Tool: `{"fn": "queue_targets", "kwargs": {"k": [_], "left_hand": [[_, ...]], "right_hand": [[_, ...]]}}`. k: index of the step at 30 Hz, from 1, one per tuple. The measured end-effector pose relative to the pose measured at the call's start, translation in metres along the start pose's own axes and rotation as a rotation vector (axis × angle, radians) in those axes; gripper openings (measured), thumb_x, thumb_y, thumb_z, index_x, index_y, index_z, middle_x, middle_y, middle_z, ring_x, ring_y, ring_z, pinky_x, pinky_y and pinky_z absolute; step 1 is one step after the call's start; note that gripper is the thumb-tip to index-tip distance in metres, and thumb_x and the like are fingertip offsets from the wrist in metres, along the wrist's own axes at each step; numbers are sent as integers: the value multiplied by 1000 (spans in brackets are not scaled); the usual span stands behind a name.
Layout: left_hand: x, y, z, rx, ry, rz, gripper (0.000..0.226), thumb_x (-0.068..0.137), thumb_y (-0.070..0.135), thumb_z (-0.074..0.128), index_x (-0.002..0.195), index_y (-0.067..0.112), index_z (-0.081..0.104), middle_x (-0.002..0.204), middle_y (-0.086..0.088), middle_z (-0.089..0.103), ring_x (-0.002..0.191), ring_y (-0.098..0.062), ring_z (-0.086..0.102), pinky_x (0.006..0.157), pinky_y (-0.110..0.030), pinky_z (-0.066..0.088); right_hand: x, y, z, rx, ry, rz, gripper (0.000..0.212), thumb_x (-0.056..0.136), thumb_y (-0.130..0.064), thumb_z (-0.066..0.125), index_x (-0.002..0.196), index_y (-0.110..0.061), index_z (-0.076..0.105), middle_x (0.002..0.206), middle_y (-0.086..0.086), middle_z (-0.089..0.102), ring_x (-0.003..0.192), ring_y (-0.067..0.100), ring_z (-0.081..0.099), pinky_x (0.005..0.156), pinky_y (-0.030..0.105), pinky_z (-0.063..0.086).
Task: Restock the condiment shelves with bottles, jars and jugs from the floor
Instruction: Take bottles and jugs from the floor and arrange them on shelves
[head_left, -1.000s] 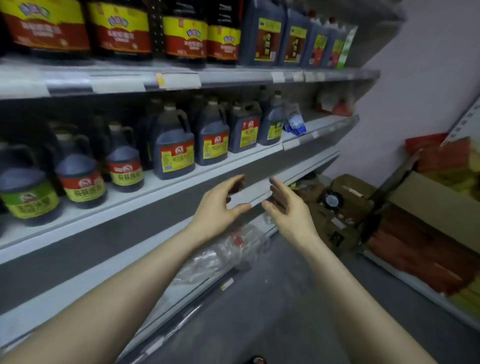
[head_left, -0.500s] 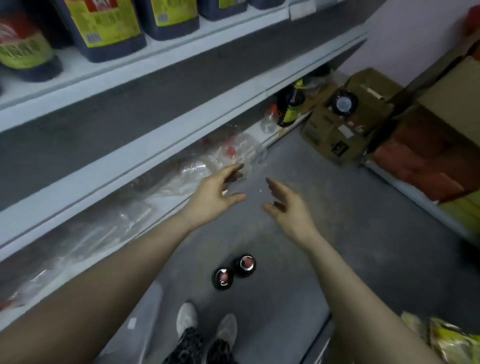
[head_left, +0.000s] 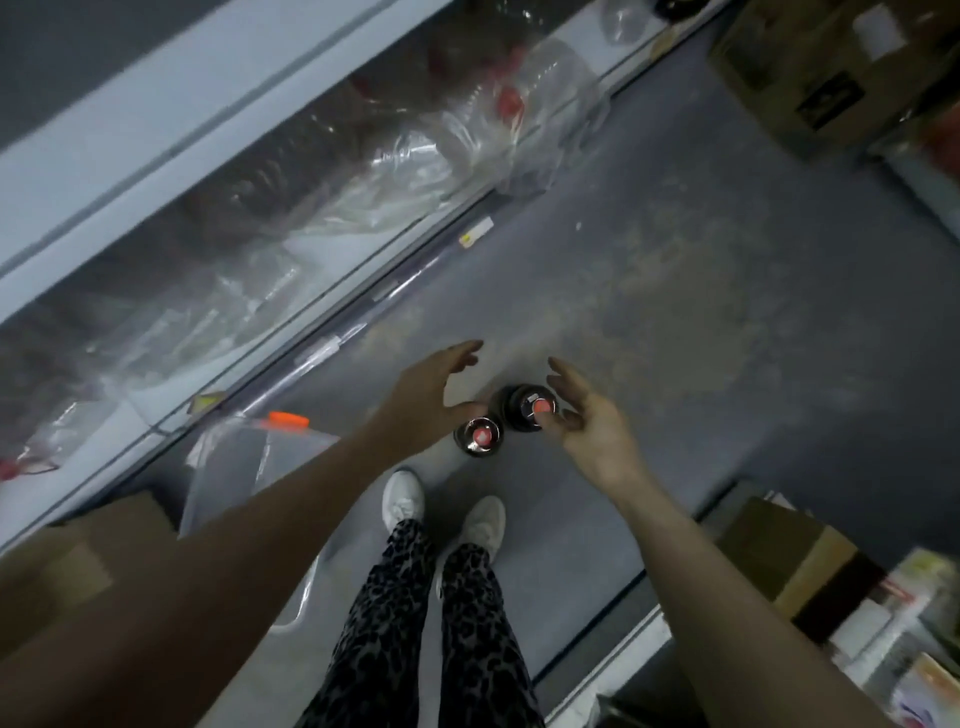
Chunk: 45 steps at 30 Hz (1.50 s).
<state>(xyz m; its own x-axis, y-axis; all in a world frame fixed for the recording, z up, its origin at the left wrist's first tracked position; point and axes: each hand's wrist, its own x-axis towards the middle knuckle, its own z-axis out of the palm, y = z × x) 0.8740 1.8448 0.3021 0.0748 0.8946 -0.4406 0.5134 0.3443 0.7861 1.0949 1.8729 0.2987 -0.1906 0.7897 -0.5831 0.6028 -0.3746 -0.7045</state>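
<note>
Left hand (head_left: 421, 400) open, fingers spread, empty; right hand (head_left: 592, 426) likewise open, palm turned inward, gripping nothing. Risks toppling one capped bottle into its neighbour if seized hastily, both standing close side by side on the floor (head_left: 675, 312). Nearer bottle (head_left: 479, 437) just below the left hand; farther bottle (head_left: 522, 410) between both hands, close beside the right one, upright, out from the bottom shelf (head_left: 332, 312).

Two bottles (head_left: 478, 437) (head_left: 523, 408) on grey floor (head_left: 649, 312)
</note>
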Motion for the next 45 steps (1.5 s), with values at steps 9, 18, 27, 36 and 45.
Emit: {"fn": "queue_targets", "kwargs": {"k": [9, 18, 27, 36, 45], "left_hand": [[26, -144, 82, 40, -135, -148, 90, 78, 16, 82, 152, 19, 32, 147, -4, 47, 135, -19, 44, 110, -37, 38], [74, -267, 145, 78, -210, -151, 99, 77, 19, 84, 156, 22, 24, 155, -2, 36, 139, -19, 38, 111, -32, 34], [120, -333, 188, 136, -326, -54, 105, 75, 19, 85, 156, 21, 18, 160, -1, 28, 144, -17, 30, 107, -17, 21], [138, -358, 199, 12, -300, 15, 103, 74, 21, 85, 156, 21, 22, 159, 5, 31, 145, -9, 28, 116, -21, 22], [155, -381, 169, -323, -230, -191, 106, 70, 45, 82, 155, 31, 19, 154, 12, 36, 136, -4, 36, 110, -30, 36]], "right_hand": [[52, 126, 82, 47, -87, 147, 72, 89, 1, 70, 152, -15, 38, 135, -1, 54, 126, 6, 47, 102, 28, 42], [102, 240, 151, 91, -79, 264, 77, 92, 2, 66, 156, -17, 28, 153, 6, 44, 140, 20, 44, 112, 40, 41], [149, 301, 189, 112, -85, 281, 90, 87, -23, 78, 158, -20, 24, 160, 1, 35, 142, 18, 39, 111, 35, 39], [162, 316, 206, 155, -126, 117, 66, 91, -26, 71, 148, -37, 40, 142, -28, 50, 133, -12, 40, 108, 14, 35], [218, 260, 226, 207, -128, -2, 63, 93, -30, 68, 148, -31, 39, 141, -16, 51, 129, -7, 47, 105, 13, 39]]}}
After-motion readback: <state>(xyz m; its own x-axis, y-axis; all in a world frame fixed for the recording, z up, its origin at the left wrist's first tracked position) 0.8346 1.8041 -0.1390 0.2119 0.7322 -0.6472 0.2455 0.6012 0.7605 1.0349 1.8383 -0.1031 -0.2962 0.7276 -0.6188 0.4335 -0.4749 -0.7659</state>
